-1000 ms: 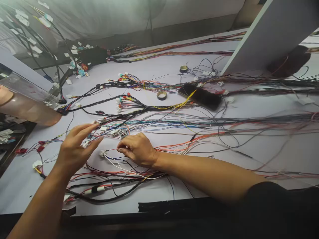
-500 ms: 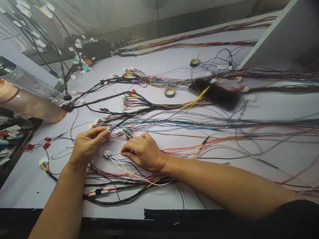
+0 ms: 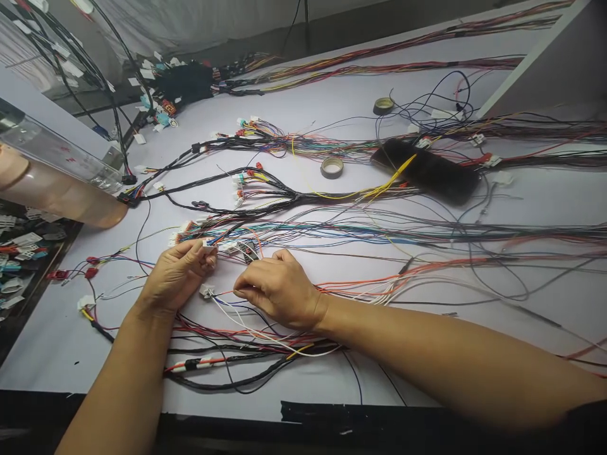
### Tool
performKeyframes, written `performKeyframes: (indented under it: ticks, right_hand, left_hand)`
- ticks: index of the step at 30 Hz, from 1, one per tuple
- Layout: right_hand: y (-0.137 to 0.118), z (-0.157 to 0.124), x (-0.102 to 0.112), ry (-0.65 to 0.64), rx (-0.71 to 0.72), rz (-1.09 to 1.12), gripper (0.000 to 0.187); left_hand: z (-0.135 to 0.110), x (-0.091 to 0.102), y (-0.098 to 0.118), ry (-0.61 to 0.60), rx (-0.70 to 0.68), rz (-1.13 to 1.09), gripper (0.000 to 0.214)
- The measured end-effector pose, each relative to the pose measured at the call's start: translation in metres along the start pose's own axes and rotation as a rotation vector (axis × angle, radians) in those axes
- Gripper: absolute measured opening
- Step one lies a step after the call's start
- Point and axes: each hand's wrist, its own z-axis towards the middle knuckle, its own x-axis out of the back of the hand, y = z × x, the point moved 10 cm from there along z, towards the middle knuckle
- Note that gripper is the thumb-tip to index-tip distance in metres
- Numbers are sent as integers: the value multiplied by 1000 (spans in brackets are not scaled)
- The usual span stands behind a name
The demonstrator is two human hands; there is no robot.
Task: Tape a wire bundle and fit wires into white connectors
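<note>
My left hand (image 3: 177,272) is closed, its thumb and fingers pinching a small white connector (image 3: 209,244) with dark and blue wires running from it. To its right, my right hand (image 3: 279,287) is pinched shut. A thin red wire (image 3: 226,292) leads to its fingertips, which hide the end of the grip. Between the hands, on the table, lies another white connector (image 3: 207,291) with white, blue and red wires. Just beyond my right hand there is a black connector (image 3: 250,252) beside white ones.
Long wire bundles (image 3: 427,234) cross the white table. A dark phone (image 3: 427,172) lies on some wires, near two tape rolls, one of them a near roll (image 3: 332,168). A bottle (image 3: 61,189) stands at left. Taped black harness branches (image 3: 237,383) run along the front.
The view has shifted slightly, so things on the right appear farther right. More of the white connector shows in my left hand, whose fingers have curled beneath it. My right hand stays pinched.
</note>
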Motion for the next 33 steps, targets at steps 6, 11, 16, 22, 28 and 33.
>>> performKeyframes:
  ticks: [6,11,16,22,28,33]
  right_hand:
    - [1,-1,-1,-8,-7,-16,10]
    - [1,-1,-1,-9,-11,-12,10]
    - [2,-2,1,24,-11,3,9]
    - [4,-2,4,35,-36,26,9]
    - [5,-3,5,71,-37,20,9]
    - [5,-3,5,80,-38,14,9]
  left_hand:
    - [0,2,0,-13,3,52,33]
    - [1,3,-1,-21,-2,55,32]
    - [0,2,0,-6,-6,58,34]
    - [-17,12,37,141,-225,447,34]
    - [-60,12,51,-35,-416,807,31]
    - [-75,11,29,-187,-416,1007,43]
